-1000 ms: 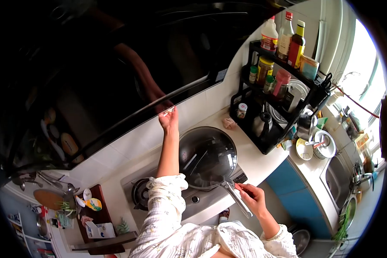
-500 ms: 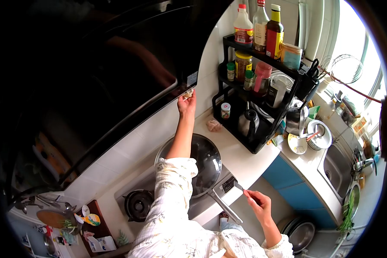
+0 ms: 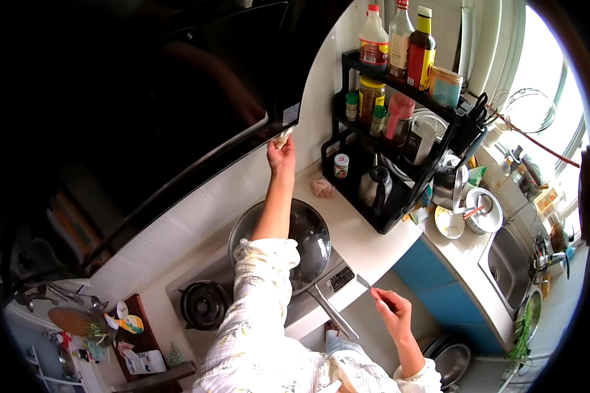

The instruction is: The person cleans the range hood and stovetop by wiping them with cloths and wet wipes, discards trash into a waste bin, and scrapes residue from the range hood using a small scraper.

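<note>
My left hand (image 3: 282, 158) is raised at the lower edge of the black range hood (image 3: 200, 114), near its right corner. Its fingers are closed on a crumpled white tissue or cloth (image 3: 283, 137) pressed against that edge. Lower right, my right hand (image 3: 394, 313) pinches a small tool with a flat grey blade (image 3: 362, 281); the fingers cover most of its handle. Beneath my left arm sits a wide pan with a glass lid (image 3: 313, 239), its long handle (image 3: 334, 313) pointing toward me. My left sleeve hides part of the lid.
Left of the pan is a bare gas burner (image 3: 205, 304). A black rack (image 3: 390, 223) holds bottles, jars and a metal kettle (image 3: 375, 186). A crumpled pinkish wad (image 3: 322, 188) lies beside it. Bowls (image 3: 484, 211) stand by the sink (image 3: 509, 259); metal basins (image 3: 453, 364) are on the floor.
The whole view has shifted slightly. My left hand stays at the hood's lower edge with the white tissue or cloth. My right hand still holds the small bladed tool in nearly the same place.
</note>
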Tool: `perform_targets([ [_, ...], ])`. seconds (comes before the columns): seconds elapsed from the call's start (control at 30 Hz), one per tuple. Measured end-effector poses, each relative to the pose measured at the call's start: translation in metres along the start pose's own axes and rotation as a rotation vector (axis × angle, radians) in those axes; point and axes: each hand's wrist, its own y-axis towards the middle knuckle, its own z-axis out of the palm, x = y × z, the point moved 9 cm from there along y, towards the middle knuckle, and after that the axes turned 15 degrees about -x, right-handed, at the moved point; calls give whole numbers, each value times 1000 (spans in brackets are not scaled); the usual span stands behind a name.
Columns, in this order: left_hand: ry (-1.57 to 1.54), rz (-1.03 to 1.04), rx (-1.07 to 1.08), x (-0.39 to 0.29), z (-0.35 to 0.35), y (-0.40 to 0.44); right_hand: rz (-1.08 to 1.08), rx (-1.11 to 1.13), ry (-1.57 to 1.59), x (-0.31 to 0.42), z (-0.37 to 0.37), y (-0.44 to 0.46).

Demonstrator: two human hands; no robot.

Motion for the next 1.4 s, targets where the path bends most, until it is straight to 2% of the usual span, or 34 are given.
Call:
perform_targets([
  [0.03, 32, 29, -23, -15, -2, -10, -4, 3, 11, -3, -3, 3],
  [0.13, 126, 62, 155, -51, 4, -72, 26, 34, 47, -3, -5, 12],
  [0.23, 393, 119, 162, -73, 17, -180, 17, 99, 120, 6, 9, 29],
  [0.33, 396, 155, 108, -110, 15, -267, 8, 223, 105, 35, 43, 40],
  [0.43, 454, 198, 86, -173, -27, -319, -216, 360, 56, 78, 93, 32],
  [0.53, 467, 274, 54, -220, -67, -384, -306, 540, -22, 98, 139, 4],
  [0.63, 410, 371, -128, -287, -140, -455, -449, 648, -156, 123, 187, -43],
  [0.73, 359, 524, -286, -342, -187, -542, -425, 752, -154, 116, 237, -98],
  [0.8, 290, 627, -359, -380, -219, -599, -309, 859, -191, 86, 276, -139],
  [0.87, 201, 688, -495, -415, -256, -660, -131, 960, -7, 43, 321, -192],
  [0.93, 179, 752, -524, -447, -276, -718, -42, 1078, -68, -23, 366, -250],
  [1.0, 202, 796, -535, -472, -285, -765, 65, 1111, -14, -96, 409, -307],
  [1.07, 270, 831, -547, -490, -287, -805, 79, 1103, 49, -148, 450, -355],
  [1.13, 304, 860, -568, -507, -295, -833, -124, 1058, -196, -188, 488, -379],
  [1.23, 367, 899, -545, -526, -304, -857, -300, 953, -365, -224, 533, -408],
  [1.33, 295, 839, -651, -533, -323, -859, -411, 880, -381, -243, 558, -425],
  [1.4, 227, 816, -593, -535, -318, -848, -483, 936, -382, -253, 567, -435],
])
